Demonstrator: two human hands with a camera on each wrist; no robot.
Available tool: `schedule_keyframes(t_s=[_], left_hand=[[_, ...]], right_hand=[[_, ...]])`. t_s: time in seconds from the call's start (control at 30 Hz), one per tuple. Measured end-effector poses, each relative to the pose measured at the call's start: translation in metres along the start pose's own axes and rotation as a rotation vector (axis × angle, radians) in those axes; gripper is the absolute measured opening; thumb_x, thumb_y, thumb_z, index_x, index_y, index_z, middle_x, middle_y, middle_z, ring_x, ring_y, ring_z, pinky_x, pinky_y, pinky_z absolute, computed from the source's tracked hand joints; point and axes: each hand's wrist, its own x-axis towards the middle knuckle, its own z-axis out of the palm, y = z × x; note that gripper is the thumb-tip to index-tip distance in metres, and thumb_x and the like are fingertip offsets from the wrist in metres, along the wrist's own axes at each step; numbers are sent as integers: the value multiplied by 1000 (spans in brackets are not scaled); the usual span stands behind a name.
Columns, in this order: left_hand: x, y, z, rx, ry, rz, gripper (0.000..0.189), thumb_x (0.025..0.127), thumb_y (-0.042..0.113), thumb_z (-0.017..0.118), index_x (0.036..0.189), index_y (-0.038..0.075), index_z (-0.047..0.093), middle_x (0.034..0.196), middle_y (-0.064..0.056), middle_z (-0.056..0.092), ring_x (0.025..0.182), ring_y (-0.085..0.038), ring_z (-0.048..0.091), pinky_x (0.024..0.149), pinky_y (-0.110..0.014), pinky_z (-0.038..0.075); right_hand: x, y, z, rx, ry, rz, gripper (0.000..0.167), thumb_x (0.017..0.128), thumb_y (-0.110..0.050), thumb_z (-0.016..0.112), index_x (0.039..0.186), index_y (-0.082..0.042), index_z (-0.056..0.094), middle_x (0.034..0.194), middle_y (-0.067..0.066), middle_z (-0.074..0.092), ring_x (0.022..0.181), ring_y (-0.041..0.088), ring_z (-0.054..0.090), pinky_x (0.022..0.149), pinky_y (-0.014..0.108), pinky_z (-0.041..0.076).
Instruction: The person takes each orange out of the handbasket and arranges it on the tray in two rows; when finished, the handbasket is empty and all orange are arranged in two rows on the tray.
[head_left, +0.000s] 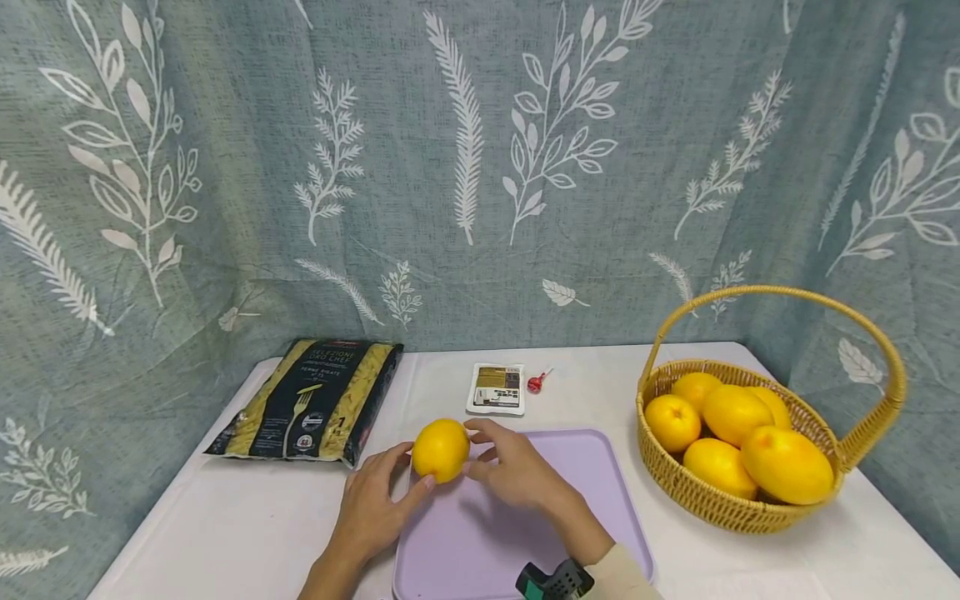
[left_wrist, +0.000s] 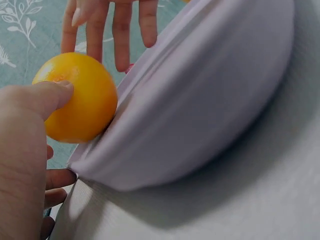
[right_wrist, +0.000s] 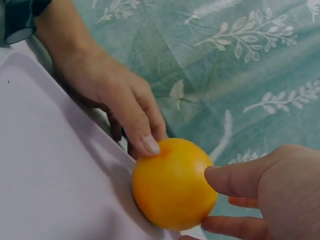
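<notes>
A round yellow-orange orange [head_left: 441, 451] is at the far left corner of a lilac tray [head_left: 465, 542]. My left hand [head_left: 371, 504] holds it from the left, thumb on the near side; the other fingers are partly hidden behind the fruit and the tray edge. On the opposite side is my right hand [head_left: 517, 471], thumb and fingers spread around the fruit. In the left wrist view its fingers hang fairly straight behind the orange [left_wrist: 82, 100]. The right thumb lies close against the orange [right_wrist: 172, 185] in the right wrist view; firm contact cannot be made out.
A wicker basket [head_left: 720, 512] with a tall handle and several yellow-orange fruits stands on the right. Behind the tray lie a small flat packet [head_left: 497, 389] and a red lollipop [head_left: 536, 383]. A bag of penne [head_left: 311, 404] lies at the back left, before a patterned curtain [head_left: 420, 167].
</notes>
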Motion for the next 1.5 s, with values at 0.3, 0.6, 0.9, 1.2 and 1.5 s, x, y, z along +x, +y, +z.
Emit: schedule_keyframes(t_s=[0.3, 0.6, 0.9, 1.2, 1.5], left_hand=[[1, 1, 1, 6, 18, 20, 72, 88, 50, 70, 146, 11, 53, 130, -9, 67, 128, -33, 55, 104, -59, 36], [1, -1, 6, 11, 86, 94, 78, 86, 55, 71, 152, 21, 46, 141, -8, 62, 119, -32, 59, 92, -51, 37], [1, -1, 4, -13, 67, 37, 81, 84, 55, 72, 151, 19, 44, 133, -11, 66, 120, -32, 58, 97, -52, 35], [0, 2, 4, 3, 58, 34, 81, 83, 54, 74, 151, 21, 44, 136, -11, 65, 122, -33, 61, 100, -55, 36], [1, 1, 8, 36, 59, 61, 82, 81, 58, 74, 150, 24, 45, 138, -6, 64, 121, -30, 60, 95, -51, 36]], right_hand=[[3, 4, 5, 4, -5, -50, 50, 93, -12, 67, 141, -6, 55, 140, 12, 60, 112, 27, 68, 94, 41, 55], [3, 1, 11, 0, -36, -53, 53, 93, -16, 69, 143, -7, 54, 145, 11, 57, 116, 27, 67, 95, 41, 55], [-7, -7, -9, -20, -44, -29, 53, 95, -18, 66, 145, -8, 53, 146, 12, 56, 124, 33, 61, 101, 56, 50], [-29, -19, -63, -9, 78, -64, 54, 98, -18, 65, 148, -10, 49, 150, 13, 52, 130, 35, 56, 101, 53, 51], [-57, -36, -106, -71, 153, -40, 57, 99, -23, 65, 151, -18, 46, 154, 11, 47, 134, 36, 52, 104, 57, 47]])
